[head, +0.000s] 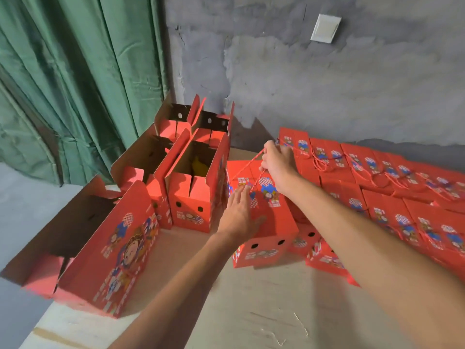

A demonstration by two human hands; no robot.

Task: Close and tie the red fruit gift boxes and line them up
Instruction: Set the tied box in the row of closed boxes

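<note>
Underfoot, pale board floor (pixel 251 311); behind, patchy grey wall (pixel 327 84).

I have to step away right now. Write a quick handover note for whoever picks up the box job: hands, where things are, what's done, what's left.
Left hand: flat, pressing down the top of the closed box in the middle.
Right hand: gripping that box's red cord, pulled taut up and back.
Done: finished boxes with cords lie in rows on the right, along the grey wall.
Left: finish tying this box and line it up with the rows. Then close and tie the open boxes on the left; something yellow shows inside one.
</note>
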